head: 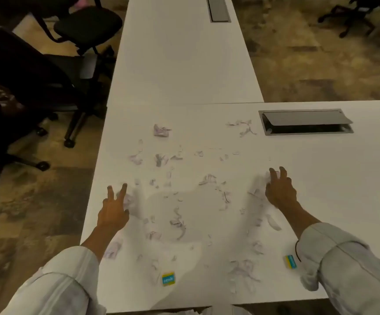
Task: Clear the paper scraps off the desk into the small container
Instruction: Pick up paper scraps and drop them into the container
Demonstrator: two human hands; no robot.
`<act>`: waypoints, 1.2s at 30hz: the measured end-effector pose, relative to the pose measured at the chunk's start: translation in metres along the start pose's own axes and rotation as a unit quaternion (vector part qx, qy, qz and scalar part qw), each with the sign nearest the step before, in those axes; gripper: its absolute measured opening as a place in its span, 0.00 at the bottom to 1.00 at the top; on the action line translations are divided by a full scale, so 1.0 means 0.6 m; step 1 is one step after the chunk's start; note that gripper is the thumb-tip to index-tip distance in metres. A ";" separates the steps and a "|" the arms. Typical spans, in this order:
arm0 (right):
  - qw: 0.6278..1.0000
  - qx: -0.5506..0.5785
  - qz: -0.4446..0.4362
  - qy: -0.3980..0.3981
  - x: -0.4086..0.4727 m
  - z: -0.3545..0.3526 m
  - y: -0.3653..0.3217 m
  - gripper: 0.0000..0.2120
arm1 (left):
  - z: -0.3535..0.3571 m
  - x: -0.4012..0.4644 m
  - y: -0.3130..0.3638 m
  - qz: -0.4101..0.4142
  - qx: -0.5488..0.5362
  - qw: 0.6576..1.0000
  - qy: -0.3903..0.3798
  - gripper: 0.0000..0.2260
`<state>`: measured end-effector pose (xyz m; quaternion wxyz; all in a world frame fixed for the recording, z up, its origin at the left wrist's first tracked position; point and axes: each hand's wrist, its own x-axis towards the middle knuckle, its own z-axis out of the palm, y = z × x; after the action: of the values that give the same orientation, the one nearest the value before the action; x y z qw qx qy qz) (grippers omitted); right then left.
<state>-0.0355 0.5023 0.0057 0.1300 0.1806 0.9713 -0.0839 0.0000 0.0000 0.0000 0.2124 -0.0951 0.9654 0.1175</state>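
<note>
Two pale rolled-up sleeves (55, 289) fill the bottom corners, one on each forearm, and a dark band sits on the right wrist. Just beyond them, near the front edge of the white desk (343, 178), lie two small yellow-and-blue cards: one (168, 279) in the middle, the other (290, 261) beside the right sleeve.

Torn paper scraps (177, 221) are scattered across the desk between and beyond the hands, too many and too small to count; a bigger crumpled piece (160, 130) lies farther back. No small container shows in this view.

The left hand (114, 211) rests near the desk's left edge with two fingers stretched out, a crumpled wad of paper just beside it; whether it grips the wad I cannot tell. The right hand (281, 189) lies fingers spread on paper, closed on nothing.

Two cable hatches are set into the tabletops: one (306, 121), lid tilted up, behind the right hand, another (218, 7) far off. Three black office chairs (86, 26) stand on the floor, two left, one far right.
</note>
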 end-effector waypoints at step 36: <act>0.756 0.637 -0.017 -0.153 -0.224 0.024 -0.168 0.24 | 0.067 -0.155 0.349 0.257 -0.317 0.910 0.072 0.28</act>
<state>0.0512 0.3622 0.0419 0.1304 0.1904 0.6637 -0.7115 0.0493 0.2230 0.0440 0.0635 0.0861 0.8811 0.4608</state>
